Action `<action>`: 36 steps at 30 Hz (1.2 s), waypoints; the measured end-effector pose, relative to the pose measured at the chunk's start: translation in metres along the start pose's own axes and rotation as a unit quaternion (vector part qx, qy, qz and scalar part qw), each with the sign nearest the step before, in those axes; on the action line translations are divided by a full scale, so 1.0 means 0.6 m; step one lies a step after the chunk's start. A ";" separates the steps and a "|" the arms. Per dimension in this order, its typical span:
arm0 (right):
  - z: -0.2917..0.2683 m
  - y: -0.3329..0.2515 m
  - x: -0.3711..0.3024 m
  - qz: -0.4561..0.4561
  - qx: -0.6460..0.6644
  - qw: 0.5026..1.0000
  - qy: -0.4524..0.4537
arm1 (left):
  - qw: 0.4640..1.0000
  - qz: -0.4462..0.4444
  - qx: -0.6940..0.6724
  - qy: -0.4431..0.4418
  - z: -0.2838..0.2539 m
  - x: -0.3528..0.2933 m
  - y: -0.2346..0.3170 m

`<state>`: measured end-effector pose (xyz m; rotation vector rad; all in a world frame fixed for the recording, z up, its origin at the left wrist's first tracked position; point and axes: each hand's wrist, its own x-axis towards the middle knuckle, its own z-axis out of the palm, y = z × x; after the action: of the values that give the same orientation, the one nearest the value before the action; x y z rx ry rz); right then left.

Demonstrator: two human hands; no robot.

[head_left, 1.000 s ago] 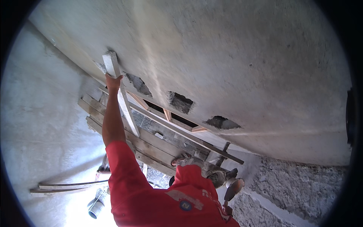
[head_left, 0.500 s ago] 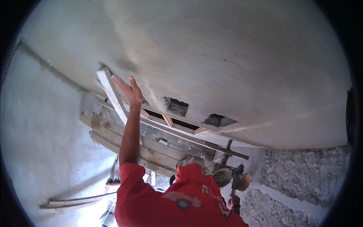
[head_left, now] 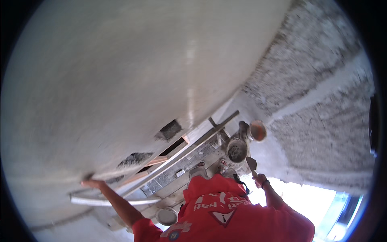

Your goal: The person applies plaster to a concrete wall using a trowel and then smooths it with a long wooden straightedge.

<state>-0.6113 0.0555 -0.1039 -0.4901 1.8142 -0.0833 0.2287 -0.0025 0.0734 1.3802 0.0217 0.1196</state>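
My left arm stretches out to the left, and my left hand (head_left: 93,184) is at the smooth grey plastered wall (head_left: 100,92), open, fingers extended and holding nothing. Whether the fingertips touch the wall is hard to tell. Just below that hand lies a long pale straight bar (head_left: 117,201). On the right, my right hand (head_left: 260,180) is closed around the handle of a trowel (head_left: 251,163), its dark blade pointing away from me. Beyond the blade stands a bucket of grey mortar (head_left: 237,151).
Planks (head_left: 177,197) of a scaffold run under my feet, with a wooden rail (head_left: 193,147) along the wall. Square holes (head_left: 169,130) open in the plaster. An orange-lined bucket (head_left: 257,131) stands beside the mortar; another bucket (head_left: 166,216) is near my left. A rough wall (head_left: 322,129) rises at right.
My view has swung to the right, so the wall and planks appear turned. My left hand now shows lower and farther left. The trowel in my right hand has come fully into view.
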 end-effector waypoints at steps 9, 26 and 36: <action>0.009 0.121 0.040 0.027 0.131 0.987 0.089 | 0.782 -0.403 0.387 -0.275 -0.063 -0.325 -0.275; -0.041 0.050 0.457 -0.218 -0.266 0.937 0.062 | 0.453 -0.232 0.419 -0.752 0.114 -0.926 -0.526; 0.091 0.138 0.924 -0.272 -0.540 0.795 0.055 | 0.375 -0.265 0.457 -0.762 0.023 -1.149 -0.938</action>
<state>-0.7044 -0.0637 -0.6464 -1.8444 1.6277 0.5832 -0.4145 -0.1868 -0.5136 1.9540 -1.2048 -2.0863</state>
